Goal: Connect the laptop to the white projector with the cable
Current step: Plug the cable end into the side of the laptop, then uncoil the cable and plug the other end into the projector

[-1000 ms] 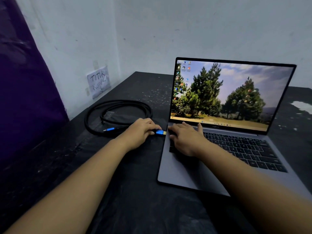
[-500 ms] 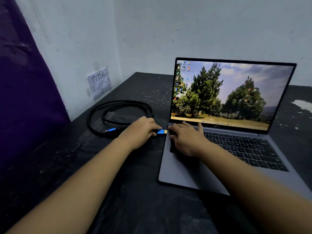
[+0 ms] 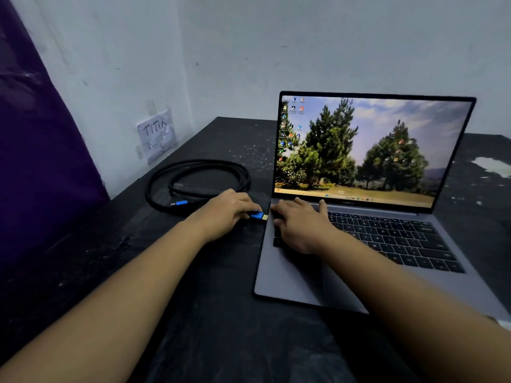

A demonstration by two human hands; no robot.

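On a black table [image 3: 210, 313] at frame centre, left hand [image 3: 224, 214] pinches the cable plug [image 3: 259, 216] beside the laptop [image 3: 304, 283], right hand [image 3: 300, 226] spread flat on it; a tilted plug could jam

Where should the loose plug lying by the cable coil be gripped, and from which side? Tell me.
Grip the loose plug by its blue shell, thumb and finger on its two long sides, coming from above. It lies flat on the table at the near edge of the cable coil, metal tip pointing left, so keep off the tip. The left hand already holds the other plug.
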